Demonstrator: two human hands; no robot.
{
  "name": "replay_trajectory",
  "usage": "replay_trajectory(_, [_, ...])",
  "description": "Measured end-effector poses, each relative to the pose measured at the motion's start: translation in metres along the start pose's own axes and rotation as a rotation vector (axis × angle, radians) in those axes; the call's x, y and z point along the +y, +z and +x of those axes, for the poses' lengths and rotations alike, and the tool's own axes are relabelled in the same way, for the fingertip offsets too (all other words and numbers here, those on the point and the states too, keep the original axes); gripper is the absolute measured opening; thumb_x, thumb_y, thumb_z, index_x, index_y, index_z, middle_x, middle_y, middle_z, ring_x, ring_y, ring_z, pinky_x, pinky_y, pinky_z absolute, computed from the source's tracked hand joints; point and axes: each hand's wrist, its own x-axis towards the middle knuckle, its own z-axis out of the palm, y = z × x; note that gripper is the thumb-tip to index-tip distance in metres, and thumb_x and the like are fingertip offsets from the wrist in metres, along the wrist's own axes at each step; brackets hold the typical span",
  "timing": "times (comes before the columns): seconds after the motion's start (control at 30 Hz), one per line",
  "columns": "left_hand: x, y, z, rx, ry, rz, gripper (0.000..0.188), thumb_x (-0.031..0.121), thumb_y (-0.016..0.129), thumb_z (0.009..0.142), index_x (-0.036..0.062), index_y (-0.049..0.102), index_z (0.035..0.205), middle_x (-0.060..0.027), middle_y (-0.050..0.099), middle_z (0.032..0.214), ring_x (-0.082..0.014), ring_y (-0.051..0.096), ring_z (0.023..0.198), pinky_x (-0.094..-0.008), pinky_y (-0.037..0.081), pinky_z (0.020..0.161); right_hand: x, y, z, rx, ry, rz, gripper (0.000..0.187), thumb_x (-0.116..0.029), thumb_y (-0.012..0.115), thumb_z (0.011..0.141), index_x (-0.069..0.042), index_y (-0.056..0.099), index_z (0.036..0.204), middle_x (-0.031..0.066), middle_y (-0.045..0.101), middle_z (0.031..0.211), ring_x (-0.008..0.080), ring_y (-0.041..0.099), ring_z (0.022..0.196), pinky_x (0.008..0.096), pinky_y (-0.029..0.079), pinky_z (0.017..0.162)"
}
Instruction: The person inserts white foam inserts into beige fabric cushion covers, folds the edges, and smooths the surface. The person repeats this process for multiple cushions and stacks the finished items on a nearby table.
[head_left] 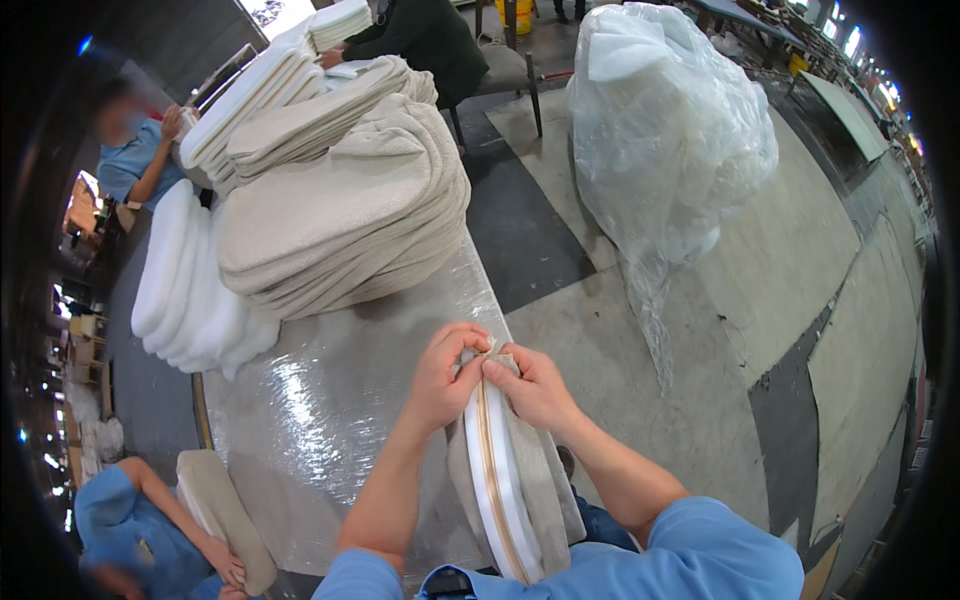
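Note:
A beige cushion cover (535, 480) stands on edge near my body at the table's right side. White padding (507, 462) shows along its upward side, with a narrow tan strip, which looks like zipper tape, down the middle. My left hand (445, 378) pinches the fabric at the cover's far end, thumb against curled fingers. Close beside it, my right hand (535, 385) grips the same end from the right, its thumb pressed on the cloth. The fingertips hide exactly what lies between them.
A plastic-wrapped table (330, 410) bears a tall stack of beige covers (330, 215). White pads (180, 285) hang at its left edge. A large clear bag of white material (670, 130) stands right. Co-workers (135, 165) are at the far left, far end and lower left (140, 515).

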Motion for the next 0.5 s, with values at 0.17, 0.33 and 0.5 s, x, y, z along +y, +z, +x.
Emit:
replay_trajectory(0.17, [-0.011,-0.003,0.006,-0.072,-0.036,-0.047,0.016,-0.003,0.068,0.094,0.0029,0.074,0.107,-0.01,0.066,0.126,-0.0251,0.064,0.117,-0.0367,0.05,0.103,0.013,0.007,0.004,0.049,-0.134,0.145,0.022,-0.025,0.065,0.108,-0.004,0.072,0.107,-0.0002,0.068,0.089,0.0064,0.059,0.082,0.028,0.049,0.072])
replay_trajectory(0.33, [-0.012,0.027,-0.01,0.149,-0.083,-0.197,0.012,0.002,0.073,0.094,0.0052,0.076,0.105,-0.0097,0.059,0.124,-0.023,0.057,0.119,-0.035,0.046,0.103,0.037,-0.012,0.026,0.043,-0.345,0.34,0.043,-0.042,0.058,0.113,0.0,0.069,0.107,0.0019,0.065,0.096,0.0103,0.056,0.089,0.028,0.046,0.082])
replay_trajectory(0.5, [-0.007,0.034,-0.017,0.251,-0.07,-0.091,0.005,0.011,0.076,0.095,0.0079,0.077,0.099,-0.0077,0.051,0.115,-0.0234,0.047,0.114,-0.0382,0.039,0.105,0.058,0.022,0.054,0.024,-0.283,0.632,0.062,-0.056,0.048,0.113,0.002,0.068,0.116,0.0088,0.068,0.11,0.0166,0.062,0.098,0.0312,0.048,0.091])
